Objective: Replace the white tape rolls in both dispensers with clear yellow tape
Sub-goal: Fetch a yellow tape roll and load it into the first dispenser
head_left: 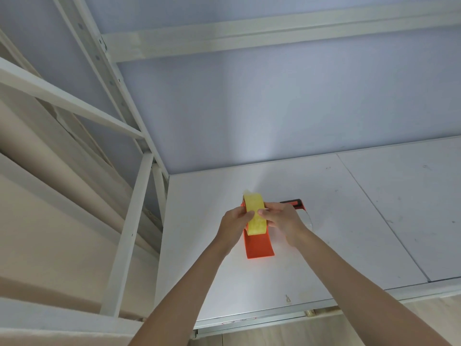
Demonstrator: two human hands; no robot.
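A clear yellow tape roll (255,216) stands on edge in an orange tape dispenser (259,247) on the white table (336,233). My left hand (235,221) pinches the roll from the left and my right hand (282,219) grips it from the right. Behind my right hand I see a black and orange handle (295,204) and a bit of a white roll (308,222), mostly hidden. I cannot tell whether the yellow roll sits fully on the dispenser's hub.
A white metal shelf frame (129,221) stands upright at the left edge of the table. A pale wall panel (274,108) backs the table. The table's front edge (249,320) runs near my forearms, with wooden floor below.
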